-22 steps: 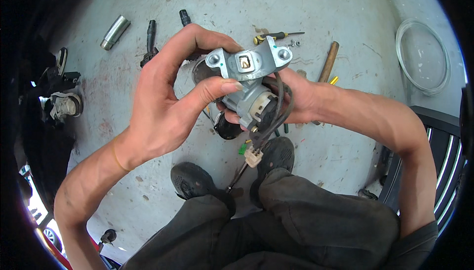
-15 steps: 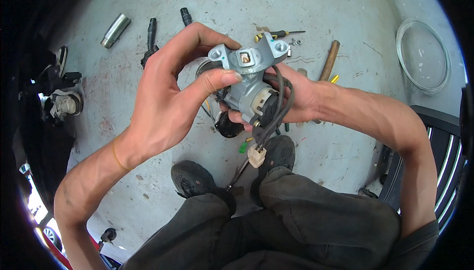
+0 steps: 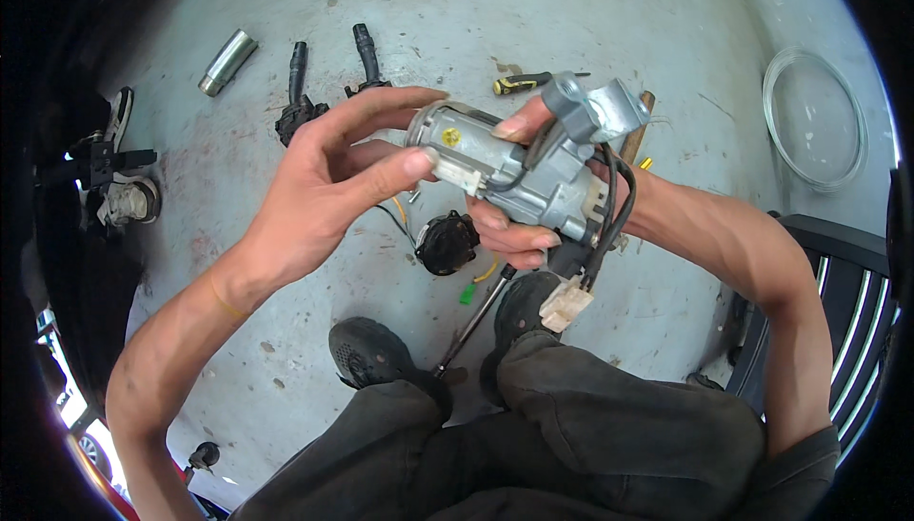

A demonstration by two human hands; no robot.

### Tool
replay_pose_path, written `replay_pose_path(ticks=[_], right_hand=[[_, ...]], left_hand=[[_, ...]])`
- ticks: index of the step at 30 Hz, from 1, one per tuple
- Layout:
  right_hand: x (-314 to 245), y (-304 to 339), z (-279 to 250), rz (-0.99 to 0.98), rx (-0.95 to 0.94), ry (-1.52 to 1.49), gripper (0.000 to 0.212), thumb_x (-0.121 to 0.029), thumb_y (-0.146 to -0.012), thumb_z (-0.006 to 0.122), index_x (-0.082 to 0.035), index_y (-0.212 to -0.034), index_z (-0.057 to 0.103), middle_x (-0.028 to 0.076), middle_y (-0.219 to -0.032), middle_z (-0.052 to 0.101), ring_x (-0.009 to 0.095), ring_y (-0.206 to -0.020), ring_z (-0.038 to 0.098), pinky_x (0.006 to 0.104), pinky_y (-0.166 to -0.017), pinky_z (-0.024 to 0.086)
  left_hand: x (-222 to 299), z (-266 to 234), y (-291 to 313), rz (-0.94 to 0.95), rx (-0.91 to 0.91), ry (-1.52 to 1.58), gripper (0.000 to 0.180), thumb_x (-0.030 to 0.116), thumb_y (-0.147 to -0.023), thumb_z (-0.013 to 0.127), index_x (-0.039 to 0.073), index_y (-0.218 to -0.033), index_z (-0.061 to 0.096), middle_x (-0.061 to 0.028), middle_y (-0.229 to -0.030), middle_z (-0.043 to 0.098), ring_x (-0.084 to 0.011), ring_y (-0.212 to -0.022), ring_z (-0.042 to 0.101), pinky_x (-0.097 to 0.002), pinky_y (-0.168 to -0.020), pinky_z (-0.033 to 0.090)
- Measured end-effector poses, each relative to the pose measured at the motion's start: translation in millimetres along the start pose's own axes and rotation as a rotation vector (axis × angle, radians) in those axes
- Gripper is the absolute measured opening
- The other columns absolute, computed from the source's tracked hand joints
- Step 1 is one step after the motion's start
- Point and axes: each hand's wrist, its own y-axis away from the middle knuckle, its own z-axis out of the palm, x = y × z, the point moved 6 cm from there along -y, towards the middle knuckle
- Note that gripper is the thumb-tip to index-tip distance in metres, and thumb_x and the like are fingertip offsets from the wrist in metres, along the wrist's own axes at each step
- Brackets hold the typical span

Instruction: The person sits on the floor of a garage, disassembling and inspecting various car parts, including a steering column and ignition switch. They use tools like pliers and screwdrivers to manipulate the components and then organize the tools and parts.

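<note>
A silver metal ignition lock housing (image 3: 547, 183) is held up over the floor, with its round end toward the left and its bracket at the upper right. My right hand (image 3: 519, 235) wraps round the body, thumb on top and fingers beneath. My left hand (image 3: 319, 173) grips the round end between thumb and fingers, the thumb beside a small white plug (image 3: 457, 176). Dark wires loop from the housing's right side down to a hanging cream connector (image 3: 566, 304). Below lies a round black part (image 3: 447, 243) with thin wires and a green plug (image 3: 467, 293).
Two black stalk switches (image 3: 297, 92) and a metal tube (image 3: 228, 62) lie at the far left. A yellow-black screwdriver (image 3: 522, 83) and a wooden handle (image 3: 638, 130) lie beyond my hands. A long metal tool (image 3: 476, 321) lies between my shoes. At right are a wire coil (image 3: 771, 121) and a black slatted object (image 3: 819, 302).
The housing has been turned so its round end faces left and its bracket points to the upper right. My left thumb has moved from near the bracket to the round end.
</note>
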Motion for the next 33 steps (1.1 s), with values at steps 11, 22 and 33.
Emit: replay_pose_path(ticks=[11,22,33], right_hand=[[-34.3,13.3,26.3,-0.276,0.438,1.515,0.051,-0.045,-0.085,0.076,0.004,-0.096,0.070,0.007,-0.077,0.065,0.017,-0.069,0.059,0.0365,-0.063,0.049],[-33.3,22.1,39.6,-0.881,0.231,2.114,0.054,-0.023,-0.070,0.090,0.000,-0.112,0.067,0.009,-0.088,0.063,0.027,-0.081,0.057,0.0393,-0.078,0.046],[-33.6,20.7,41.3,-0.954,0.152,2.058,0.062,-0.029,-0.068,0.091,0.003,-0.116,0.066,0.010,-0.090,0.063,0.029,-0.080,0.056,0.0410,-0.077,0.045]], left_hand=[[1.3,-11.4,-3.1,0.068,-0.130,0.162,0.068,0.020,-0.084,0.086,0.000,-0.144,0.061,-0.0120,-0.146,0.063,-0.0225,-0.126,0.064,-0.0371,-0.104,0.055],[49.9,8.6,10.3,0.418,-0.065,-0.489,0.063,0.015,-0.069,0.096,0.002,-0.126,0.074,-0.0113,-0.124,0.068,-0.0212,-0.117,0.065,-0.0371,-0.101,0.052],[65.7,13.0,13.3,0.607,-0.085,-0.606,0.062,0.013,-0.067,0.097,0.001,-0.124,0.075,-0.0133,-0.118,0.069,-0.0217,-0.104,0.069,-0.0349,-0.088,0.057]])
